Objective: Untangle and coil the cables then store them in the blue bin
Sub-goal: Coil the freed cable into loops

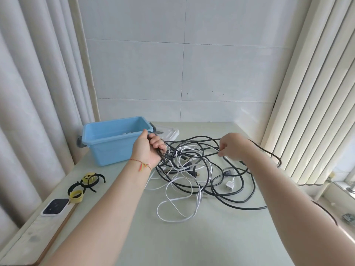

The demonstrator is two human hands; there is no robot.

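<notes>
Black cable (194, 140) stretched between hands — left hand (149, 148) gripping, right hand (233, 145) pinching.

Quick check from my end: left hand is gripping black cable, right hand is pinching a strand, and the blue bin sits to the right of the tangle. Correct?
Not quite. The head view shows the blue bin on the left of the tangle, just behind the left hand. The rest holds: that hand grips black cable, and the right hand pinches a strand.

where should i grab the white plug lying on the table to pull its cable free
Pinch the white plug by its body from above, coming from the right side. It lies flat in a clear gap inside a black cable loop, with its cord running up and away.
</notes>
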